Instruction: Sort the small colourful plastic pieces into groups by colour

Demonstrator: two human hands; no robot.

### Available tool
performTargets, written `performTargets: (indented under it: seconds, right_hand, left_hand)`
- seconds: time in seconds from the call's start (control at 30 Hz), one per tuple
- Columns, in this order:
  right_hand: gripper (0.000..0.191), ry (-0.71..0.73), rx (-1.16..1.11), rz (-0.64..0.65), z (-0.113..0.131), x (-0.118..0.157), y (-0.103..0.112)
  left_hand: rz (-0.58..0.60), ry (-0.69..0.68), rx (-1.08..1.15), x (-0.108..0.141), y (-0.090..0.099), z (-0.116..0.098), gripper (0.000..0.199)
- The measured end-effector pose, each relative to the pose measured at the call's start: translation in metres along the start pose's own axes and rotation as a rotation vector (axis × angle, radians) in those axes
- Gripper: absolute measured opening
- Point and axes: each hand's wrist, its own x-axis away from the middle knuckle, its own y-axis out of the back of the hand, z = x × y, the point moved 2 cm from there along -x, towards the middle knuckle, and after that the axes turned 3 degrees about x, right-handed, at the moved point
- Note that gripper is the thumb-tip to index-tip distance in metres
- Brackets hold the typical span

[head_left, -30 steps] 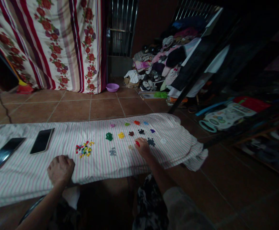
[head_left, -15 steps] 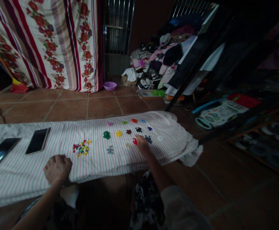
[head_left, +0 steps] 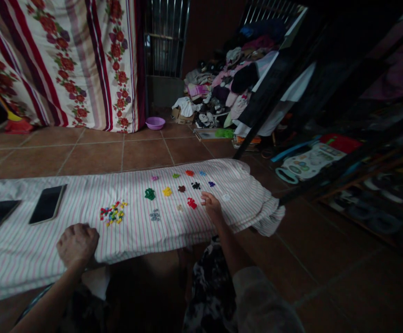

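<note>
My right hand (head_left: 212,207) hovers low over the cloth, just right of a small pile of red beads (head_left: 192,203). Its thumb and forefinger point left, slightly apart, and I see nothing between them. The dark grey pile seen before is hidden behind this hand. My left hand (head_left: 77,243) rests on the cloth near its front edge, fingers curled under. Beyond it lies a mixed heap of coloured beads (head_left: 113,213). Sorted little piles stand nearby: dark green (head_left: 149,194), yellow (head_left: 167,191), brown (head_left: 181,188), black (head_left: 196,185), grey (head_left: 155,215) and beige (head_left: 180,208).
A striped cloth (head_left: 128,240) covers the long table. Two phones lie at left, one of them a dark-screened phone (head_left: 48,204). Farther piles are pink (head_left: 155,177), lime (head_left: 176,175), orange (head_left: 189,173), light blue (head_left: 203,173) and purple (head_left: 211,184). A purple basin (head_left: 155,123) is on the floor.
My right hand has moved right, off the red pile, and now covers the dark grey one. My left hand stays on the cloth. The whole view has shifted slightly.
</note>
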Motion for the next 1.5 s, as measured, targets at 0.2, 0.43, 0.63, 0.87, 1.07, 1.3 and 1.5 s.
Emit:
performTargets:
  seconds: [0.2,0.43,0.63,0.87,1.07,1.3,1.5]
  right_hand:
    - [0.037,0.125,0.211,-0.164,0.008,0.001,0.008]
    - [0.025,0.265,0.518,-0.167,0.013,0.006,0.012]
    - [0.014,0.275,0.595,-0.121,0.005,0.013,0.015]
    - [0.023,0.284,0.64,-0.027,-0.006,0.011,0.012]
    - [0.025,0.275,0.688,0.023,-0.003,0.012,0.007]
    - [0.023,0.335,0.674,0.012,0.001,0.019,0.007]
    - [0.021,0.293,0.657,-0.004,0.0,0.019,0.009]
  left_hand:
    - [0.02,-0.003,-0.013,0.0,0.003,-0.002,0.042]
    - [0.024,0.006,-0.028,0.0,0.006,-0.004,0.041]
    - [0.028,0.006,0.012,0.0,0.005,-0.003,0.041]
    - [0.061,0.008,0.035,0.001,0.01,-0.004,0.039]
    - [0.084,0.028,0.066,0.002,0.012,-0.006,0.039]
    - [0.05,0.005,0.062,0.005,0.014,-0.008,0.04]
    - [0.054,0.012,0.037,0.006,0.013,-0.008,0.044]
